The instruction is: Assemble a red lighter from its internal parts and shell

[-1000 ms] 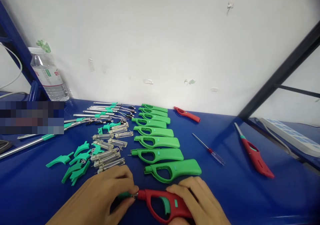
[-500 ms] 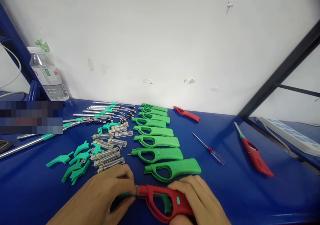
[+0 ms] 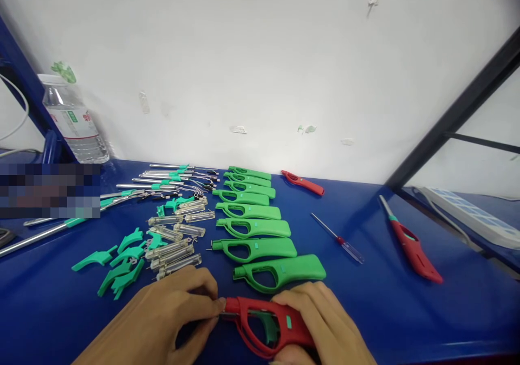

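A red gas lighter body with a teal trigger lies sideways near the front of the table. My right hand is closed around its handle end. At its narrow front tip, my left hand pinches with thumb and fingertips; a thin metallic piece shows there, but what the fingers hold is mostly hidden. Behind them lies a green lighter casing, the nearest in a column of several. Clear fuel tanks and teal triggers lie loose beyond my left hand.
Metal lighter tubes with wires are laid out at the back left, near a water bottle. On the right are a screwdriver, a red lighter and a power strip. Another red casing lies by the wall.
My left fingertips have shifted slightly at the lighter's tip, and the teal piece seen beneath them before is now out of sight. The right hand keeps its hold.
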The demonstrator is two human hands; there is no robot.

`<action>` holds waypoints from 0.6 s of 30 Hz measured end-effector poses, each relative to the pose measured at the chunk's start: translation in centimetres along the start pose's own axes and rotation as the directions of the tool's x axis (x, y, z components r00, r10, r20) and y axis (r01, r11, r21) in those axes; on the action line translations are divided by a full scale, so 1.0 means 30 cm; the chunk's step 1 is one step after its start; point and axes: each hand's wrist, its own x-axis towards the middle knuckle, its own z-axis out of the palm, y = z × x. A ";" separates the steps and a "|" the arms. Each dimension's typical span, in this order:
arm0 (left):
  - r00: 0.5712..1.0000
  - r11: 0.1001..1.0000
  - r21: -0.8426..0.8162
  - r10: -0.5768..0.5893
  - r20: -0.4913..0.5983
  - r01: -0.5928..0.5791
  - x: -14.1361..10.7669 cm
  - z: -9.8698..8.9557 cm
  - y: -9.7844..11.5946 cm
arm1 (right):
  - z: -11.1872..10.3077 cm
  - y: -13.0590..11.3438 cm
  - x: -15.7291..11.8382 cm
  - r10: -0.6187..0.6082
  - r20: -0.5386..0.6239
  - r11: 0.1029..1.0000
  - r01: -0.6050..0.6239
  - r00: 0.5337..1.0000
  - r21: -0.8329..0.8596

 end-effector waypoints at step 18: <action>0.983 0.976 0.163 0.161 -0.086 -0.146 0.001 0.015 -0.009 | -0.007 -0.008 -0.011 0.017 0.032 0.999 -0.018 0.999 0.027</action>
